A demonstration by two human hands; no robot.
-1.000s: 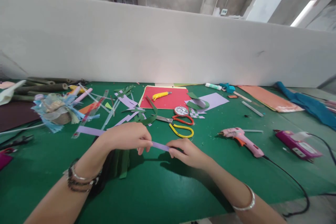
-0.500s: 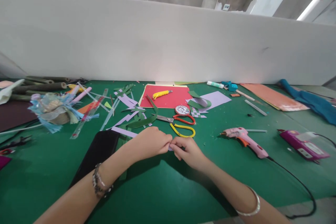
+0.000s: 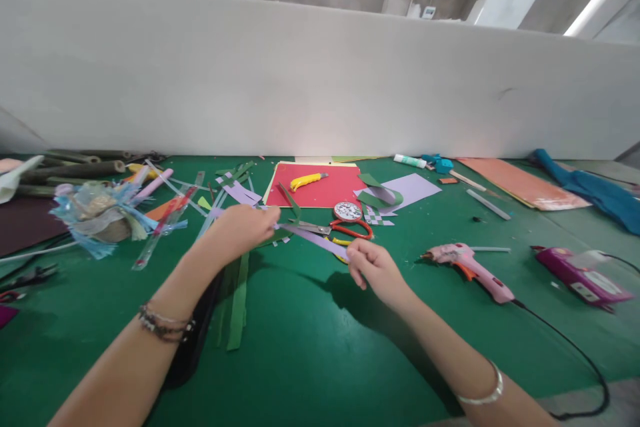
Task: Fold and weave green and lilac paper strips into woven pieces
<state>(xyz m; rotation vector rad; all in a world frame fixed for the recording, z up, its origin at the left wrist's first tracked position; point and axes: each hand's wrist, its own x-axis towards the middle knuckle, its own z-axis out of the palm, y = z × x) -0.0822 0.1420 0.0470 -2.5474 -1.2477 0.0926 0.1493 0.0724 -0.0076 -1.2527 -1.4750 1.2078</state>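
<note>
A light purple paper strip [image 3: 315, 239] stretches between my two hands above the table. My left hand [image 3: 245, 230] is closed on the strip near its left part, with the fingers mostly hidden behind the knuckles. At the other end, my right hand [image 3: 377, 270] pinches the strip between thumb and fingers. Just behind the strip lie scissors [image 3: 353, 229] with red and yellow handles, partly covered by it. Green paper strips [image 3: 239, 307] lie beneath and in front of my left hand. A black flat object [image 3: 193, 347] is half hidden under my left forearm.
Red paper [image 3: 320, 195] with a yellow cutter [image 3: 306, 181] lies behind the hands. A pink glue gun [image 3: 470, 270] and purple device [image 3: 580, 273] with cords are at right. Ruler [image 3: 167, 223], scraps and bamboo pieces [image 3: 95, 169] crowd the left. A pale partition [image 3: 320, 80] stands behind.
My hands, close together before, have moved apart: the left one up and leftward, the right one slightly right. The purple strip now shows stretched between them.
</note>
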